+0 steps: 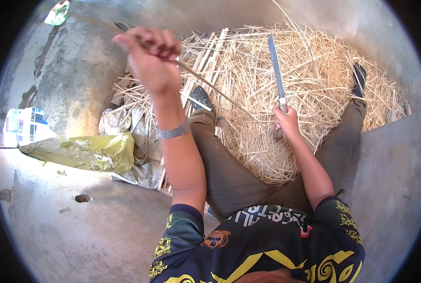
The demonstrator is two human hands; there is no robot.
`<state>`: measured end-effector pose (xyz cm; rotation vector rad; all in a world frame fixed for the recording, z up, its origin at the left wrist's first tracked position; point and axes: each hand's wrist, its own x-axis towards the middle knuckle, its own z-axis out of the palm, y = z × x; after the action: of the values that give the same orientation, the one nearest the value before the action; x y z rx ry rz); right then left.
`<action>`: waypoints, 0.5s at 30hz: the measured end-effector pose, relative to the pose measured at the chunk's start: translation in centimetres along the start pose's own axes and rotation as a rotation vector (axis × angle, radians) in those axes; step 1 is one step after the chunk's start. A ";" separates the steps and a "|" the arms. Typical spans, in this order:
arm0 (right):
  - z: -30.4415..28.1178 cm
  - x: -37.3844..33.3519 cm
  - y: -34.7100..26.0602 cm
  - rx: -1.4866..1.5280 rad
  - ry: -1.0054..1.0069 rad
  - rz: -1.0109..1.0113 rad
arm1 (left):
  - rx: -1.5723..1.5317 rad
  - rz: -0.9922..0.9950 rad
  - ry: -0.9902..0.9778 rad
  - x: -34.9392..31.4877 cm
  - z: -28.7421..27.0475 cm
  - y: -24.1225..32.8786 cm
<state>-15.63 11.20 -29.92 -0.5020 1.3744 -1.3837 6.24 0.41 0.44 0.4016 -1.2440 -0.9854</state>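
Observation:
My right hand (287, 123) is closed round the handle of a long knife (276, 66). Its straight blade points away from me, over a heap of pale shavings. My left hand (156, 59), somewhat blurred, is raised at the upper left with its fingers curled round a thin brown stick (210, 86). From the fist the stick slants down to the right, toward the middle of the heap. Its far end is hard to make out against the shavings. Knife and stick are apart.
The heap of shavings (248, 141) lies between my outstretched legs, with dark shoes (359, 78) beyond. Longer pale strips (210, 61) lie near the left foot. A yellowish plastic sack (92, 151) rests on the left, by a hole (83, 198) in the concrete. Grey walls (78, 61) stand around.

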 end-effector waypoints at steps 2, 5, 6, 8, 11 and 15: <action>1.2 -1.6 -2.9 0.039 -0.088 -0.027 | -0.073 -0.106 -0.102 -0.4 1.0 -1.1; 2.2 -3.2 -4.8 -0.001 -0.180 -0.033 | -0.256 -0.183 -0.180 -0.9 3.3 -1.7; 2.7 -4.0 -5.3 -0.025 -0.213 -0.054 | -0.304 -0.196 -0.214 -1.1 3.9 -1.6; 3.4 -5.1 -5.6 -0.028 -0.257 -0.099 | -0.310 -0.211 -0.272 -1.5 4.9 -2.0; 3.9 -5.7 -5.6 0.053 -0.285 -0.143 | -0.300 -0.194 -0.334 -2.4 7.4 -2.3; 3.8 -5.8 -6.7 0.202 -0.299 -0.128 | -0.266 -0.167 -0.435 -3.8 9.9 -3.2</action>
<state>-12.87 12.95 -20.86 -0.6415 0.9652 -1.4649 -4.09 4.10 -1.07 0.0820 -1.4559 -1.4144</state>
